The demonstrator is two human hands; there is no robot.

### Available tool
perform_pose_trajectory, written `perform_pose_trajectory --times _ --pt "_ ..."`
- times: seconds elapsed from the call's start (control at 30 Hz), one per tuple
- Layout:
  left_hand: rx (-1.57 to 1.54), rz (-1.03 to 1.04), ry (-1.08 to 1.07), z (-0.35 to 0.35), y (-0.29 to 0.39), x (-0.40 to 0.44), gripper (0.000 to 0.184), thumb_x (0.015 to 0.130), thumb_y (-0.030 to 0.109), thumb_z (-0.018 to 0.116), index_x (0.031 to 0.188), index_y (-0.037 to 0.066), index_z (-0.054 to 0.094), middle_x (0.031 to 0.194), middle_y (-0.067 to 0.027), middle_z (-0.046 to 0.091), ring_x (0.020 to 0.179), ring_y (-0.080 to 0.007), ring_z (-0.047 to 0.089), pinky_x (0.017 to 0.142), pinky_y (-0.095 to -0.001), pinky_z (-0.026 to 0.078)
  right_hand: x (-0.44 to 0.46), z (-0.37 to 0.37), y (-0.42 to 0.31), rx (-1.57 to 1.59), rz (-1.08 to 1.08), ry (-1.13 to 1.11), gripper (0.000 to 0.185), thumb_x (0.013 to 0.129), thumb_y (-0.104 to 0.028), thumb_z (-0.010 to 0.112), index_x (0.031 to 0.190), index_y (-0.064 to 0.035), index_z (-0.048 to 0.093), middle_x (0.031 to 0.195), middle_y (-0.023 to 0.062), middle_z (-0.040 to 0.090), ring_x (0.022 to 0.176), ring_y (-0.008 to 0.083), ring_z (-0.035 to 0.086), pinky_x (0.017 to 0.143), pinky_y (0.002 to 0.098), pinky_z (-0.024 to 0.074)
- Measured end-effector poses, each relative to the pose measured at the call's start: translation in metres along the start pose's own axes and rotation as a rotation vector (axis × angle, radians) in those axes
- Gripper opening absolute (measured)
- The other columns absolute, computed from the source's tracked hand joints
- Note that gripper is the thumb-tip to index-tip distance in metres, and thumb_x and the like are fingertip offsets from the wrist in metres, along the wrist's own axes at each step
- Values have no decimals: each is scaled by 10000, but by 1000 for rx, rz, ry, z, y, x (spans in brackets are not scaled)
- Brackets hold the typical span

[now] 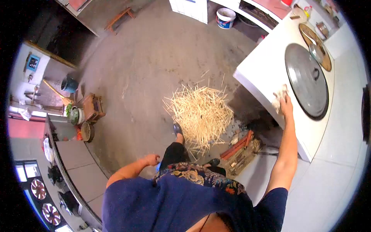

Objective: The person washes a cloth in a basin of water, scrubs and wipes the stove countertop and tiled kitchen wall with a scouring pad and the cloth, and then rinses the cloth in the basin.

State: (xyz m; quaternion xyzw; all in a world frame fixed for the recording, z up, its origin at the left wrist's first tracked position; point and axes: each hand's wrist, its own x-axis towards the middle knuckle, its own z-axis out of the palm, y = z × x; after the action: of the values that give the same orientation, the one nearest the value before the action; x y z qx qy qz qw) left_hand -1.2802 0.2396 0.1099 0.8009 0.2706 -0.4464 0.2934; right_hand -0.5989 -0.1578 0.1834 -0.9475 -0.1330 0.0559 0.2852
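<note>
On the white stove top, my right hand presses a crumpled pale cloth, its fingers closed on it. Just beside the cloth lies a large round grey lid with a dark rim and a handle. My left hand hangs near my waist with its fingers curled; whether anything is inside them is too small to tell. A bit of blue shows just below that hand.
A heap of pale straw lies on the floor before my feet. Split firewood sits by the stove's base. A smaller lid, a white bucket, a wooden stool and a low bench are around.
</note>
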Motion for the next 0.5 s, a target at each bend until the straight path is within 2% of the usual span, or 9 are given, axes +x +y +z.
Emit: perform_pose_trajectory --times 0.03,0.07,0.13,0.23,0.27,0.4,0.43,0.47,0.5 --pt "-3 12 -1 -8 -9 9 494 782 301 620 1218 76 566 1045 -171 657 1001 -341 612 884 -418 482 -7 -3 -14 -145 -57 -30 629 850 -332 563 1370 -17 401 1456 188 333 1344 335 312 1097 406 255" --pt "-70 -5 31 -15 -25 21 493 782 299 620 1218 76 566 1042 -172 657 1003 -340 611 886 -417 480 -14 7 -28 -311 54 64 650 863 -417 516 1381 -44 394 1477 171 298 1363 352 256 1111 452 214" --pt "-213 -51 77 -20 -66 35 491 782 294 619 1217 74 566 1036 -173 657 1006 -338 608 891 -416 477 0 31 -41 -589 263 120 650 877 -488 443 1370 -65 418 1475 160 303 1357 355 260 1108 482 199" --pt "-389 -178 78 -36 -122 45 493 780 289 615 1224 81 562 1035 -172 656 1021 -336 600 896 -416 473 31 60 -84 -630 401 48 635 889 -492 398 1363 -70 428 1468 168 310 1347 352 275 1097 483 226" --pt "-357 -204 57 -41 -140 45 495 782 290 614 1228 83 559 1044 -174 652 1024 -338 598 896 -417 473 46 83 -84 -796 254 12 626 889 -479 400 1351 -59 443 1461 183 318 1345 357 278 1087 487 244" --pt "-246 -266 -10 -76 -185 40 504 792 290 609 1249 87 542 1092 -180 634 1039 -339 591 903 -420 468 59 131 -166 -543 -21 138 560 881 -374 464 1335 -46 463 1438 176 363 1329 339 317 1084 477 252" --pt "-211 -263 -22 -102 -186 42 507 795 289 607 1255 88 537 1106 -181 629 1042 -339 590 906 -420 467 59 137 -168 -481 -107 178 544 874 -330 490 1327 -30 466 1429 182 374 1326 335 325 1091 464 244" --pt "-150 -201 80 -72 -224 75 508 809 295 601 1268 90 527 1156 -179 608 1061 -332 584 906 -419 465 60 142 -154 -420 -185 215 542 871 -301 499 1328 -13 455 1423 179 385 1321 345 331 1097 459 235" --pt "-67 -207 69 -101 -212 66 514 811 287 591 1276 79 520 1100 -174 635 1023 -338 603 893 -416 469 58 145 -147 -410 -168 235 550 871 -291 499 1334 0 440 1416 195 386 1320 365 325 1099 465 232"
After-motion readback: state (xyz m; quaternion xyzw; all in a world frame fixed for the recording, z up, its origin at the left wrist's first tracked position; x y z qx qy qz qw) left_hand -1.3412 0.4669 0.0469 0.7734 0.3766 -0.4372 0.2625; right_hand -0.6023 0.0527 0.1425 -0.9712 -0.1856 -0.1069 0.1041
